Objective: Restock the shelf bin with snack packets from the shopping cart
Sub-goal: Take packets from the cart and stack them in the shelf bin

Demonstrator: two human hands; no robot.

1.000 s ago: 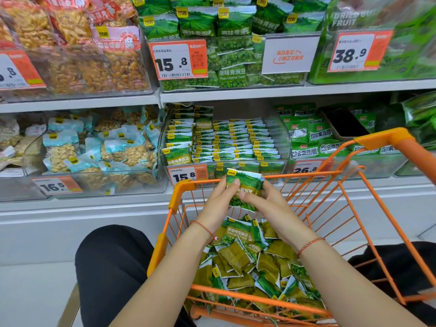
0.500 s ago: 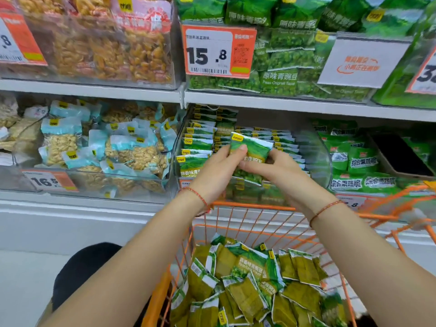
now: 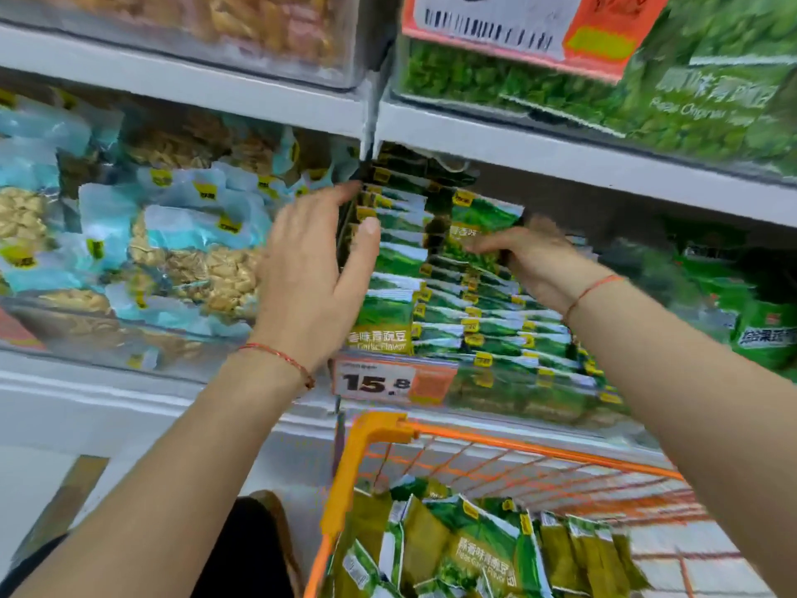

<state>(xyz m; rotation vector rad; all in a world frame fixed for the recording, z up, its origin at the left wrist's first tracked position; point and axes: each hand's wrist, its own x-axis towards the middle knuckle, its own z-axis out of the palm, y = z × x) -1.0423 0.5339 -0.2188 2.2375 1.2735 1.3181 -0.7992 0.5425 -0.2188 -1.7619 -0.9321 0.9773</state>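
I have the right hand (image 3: 524, 258) pinching a green snack packet (image 3: 478, 228) by its lower edge, fingers curled along the front of it, and I judge it is held upright so it can slot in as one more card in the row. It stands over the back rows of the shelf bin (image 3: 517, 392), at about one o'clock from the price tag (image 3: 394, 381) on the bin's front wall. The left hand (image 3: 312, 274) is spread, fingers straight and holding nothing; its fingertips (image 3: 345, 192) reach to the packets at the bin's ten o'clock corner, probably to steady that column or hold a gap while the new one goes in, though I cannot tell how firmly they press

The stocked packets (image 3: 431, 295) lean back in tight overlapping ranks like files, each showing a white and green top strip with a small yellow label. They look like thin glossy film pouches, flat and slightly crinkled, so I expect them to slide and bend easily. The bin is clear hard plastic with a straight front wall

At six o'clock the shopping cart (image 3: 379, 429), orange wire with a smooth plastic corner piece, holds a loose heap of cart packets (image 3: 478, 550) lying at all angles, so plenty is left to move. At nine o'clock a neighbouring bin holds pale blue pouches (image 3: 189, 226) of lumpy tan nuts
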